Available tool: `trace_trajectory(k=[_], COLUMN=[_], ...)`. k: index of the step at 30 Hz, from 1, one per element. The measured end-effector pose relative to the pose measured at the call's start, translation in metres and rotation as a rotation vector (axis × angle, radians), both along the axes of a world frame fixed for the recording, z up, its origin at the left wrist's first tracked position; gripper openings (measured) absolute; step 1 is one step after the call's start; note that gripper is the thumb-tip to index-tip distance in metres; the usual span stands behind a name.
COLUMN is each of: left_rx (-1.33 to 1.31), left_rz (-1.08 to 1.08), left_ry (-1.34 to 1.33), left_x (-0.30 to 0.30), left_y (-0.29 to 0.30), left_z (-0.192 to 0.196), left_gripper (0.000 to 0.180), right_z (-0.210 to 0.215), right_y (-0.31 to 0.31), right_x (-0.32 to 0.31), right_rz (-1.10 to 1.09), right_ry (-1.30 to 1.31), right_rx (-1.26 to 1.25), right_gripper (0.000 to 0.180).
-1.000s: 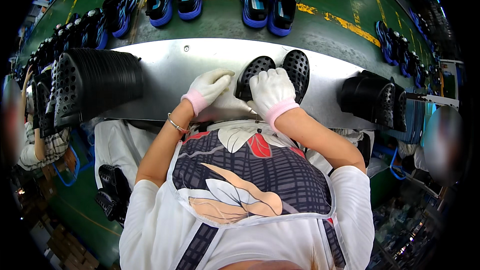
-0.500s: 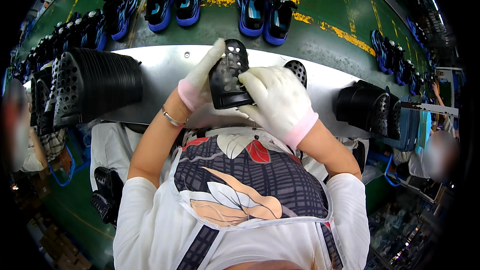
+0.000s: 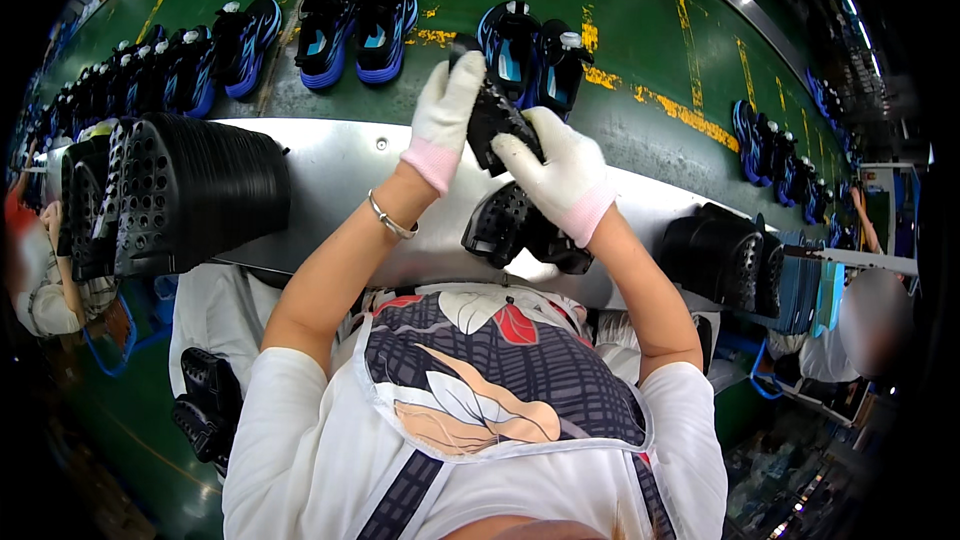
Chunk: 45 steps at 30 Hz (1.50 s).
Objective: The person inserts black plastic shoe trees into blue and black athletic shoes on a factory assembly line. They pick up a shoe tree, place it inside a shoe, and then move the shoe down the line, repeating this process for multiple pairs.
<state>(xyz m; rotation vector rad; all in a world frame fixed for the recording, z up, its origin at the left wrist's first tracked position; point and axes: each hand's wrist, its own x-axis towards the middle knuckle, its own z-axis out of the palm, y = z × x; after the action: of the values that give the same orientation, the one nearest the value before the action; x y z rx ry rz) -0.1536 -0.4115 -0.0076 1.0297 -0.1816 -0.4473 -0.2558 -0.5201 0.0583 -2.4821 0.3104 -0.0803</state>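
Both my hands wear white gloves with pink cuffs. My left hand [image 3: 446, 112] and my right hand [image 3: 556, 174] grip one black perforated shoe sole [image 3: 494, 116], lifted above the steel bench [image 3: 330, 170] and tilted. A second black sole piece [image 3: 508, 227] sits just below my right hand; I cannot tell whether it rests on the bench or hangs from the hand. Part of the lifted sole is hidden by my fingers.
A long stack of black soles [image 3: 180, 195] lies on the bench at left, a shorter stack [image 3: 725, 255] at right. Blue and black shoes [image 3: 358, 25] ride the green conveyor [image 3: 640, 50] beyond. Other people [image 3: 35, 270] work at both sides.
My hands have lifted the black sole off the bench and carried it up and away toward the conveyor. The second sole has stayed low by the bench.
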Motion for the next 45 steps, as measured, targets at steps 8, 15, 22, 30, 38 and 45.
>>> trace_trajectory(k=[8, 15, 22, 30, 38, 45], left_rx=[0.568, 0.945, 1.006, 1.184, 1.142, 1.192], left_rz=[-0.051, -0.148, -0.290, -0.720, -0.738, -0.642], left_ry=[-1.007, -1.095, -0.915, -0.678, -0.719, -0.817], left_x=[0.045, 0.049, 0.050, 0.072, 0.076, 0.074], left_y=[-0.004, -0.038, -0.055, -0.063, -0.057, -0.062], left_z=[-0.067, -0.072, -0.076, -0.048, -0.073, -0.067], left_gripper=[0.036, 0.020, 0.021, 0.032, 0.030, 0.022], right_z=[-0.004, 0.024, -0.053, -0.039, -0.043, -0.053], right_y=[-0.065, -0.068, -0.057, -0.052, -0.043, -0.055], right_x=[0.050, 0.130, 0.160, 0.166, 0.186, 0.198], right_rz=[-0.021, 0.124, -0.002, 0.181, 0.407, 0.267], right_ry=[0.299, 0.559, 0.519, 0.623, 0.693, 0.615], right_rx=[-0.416, -0.605, -0.733, -0.806, -0.996, -0.906], right_gripper=[0.040, 0.044, 0.038, 0.030, 0.020, 0.024])
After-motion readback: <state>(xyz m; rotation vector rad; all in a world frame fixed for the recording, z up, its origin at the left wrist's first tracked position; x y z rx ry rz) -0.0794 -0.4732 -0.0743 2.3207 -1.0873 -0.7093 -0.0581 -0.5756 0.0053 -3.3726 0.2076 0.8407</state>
